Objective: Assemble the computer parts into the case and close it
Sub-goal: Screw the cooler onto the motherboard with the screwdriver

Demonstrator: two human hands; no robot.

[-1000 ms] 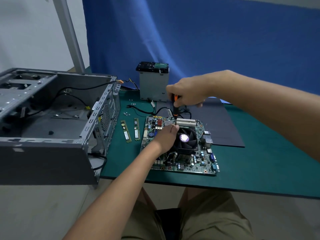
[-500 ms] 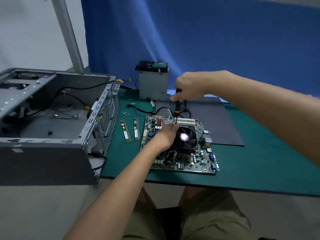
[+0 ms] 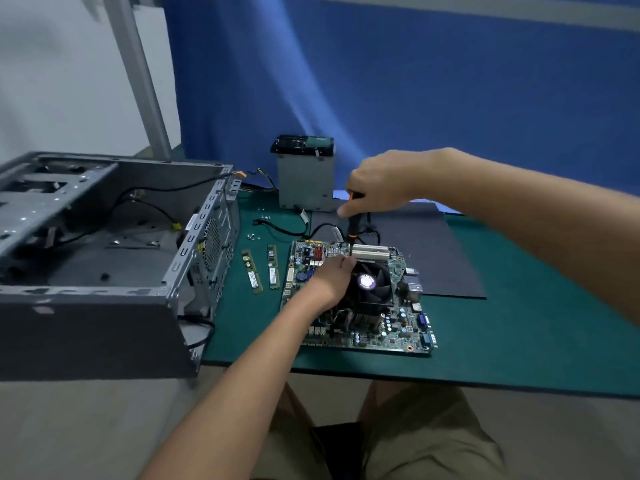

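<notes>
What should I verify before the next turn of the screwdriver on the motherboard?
1. Right hand grips the screwdriver, shaft near upright: ok.
2. Tip seated in a screw head: cannot tell, the left hand hides it.
3. Left hand rests on the motherboard beside the CPU fan: ok.
4. Motherboard lies flat on the green mat: ok.
5. Two RAM sticks lie on the mat, apart from the board: ok.
6. Loose screws in sight on the mat: ok.
</notes>
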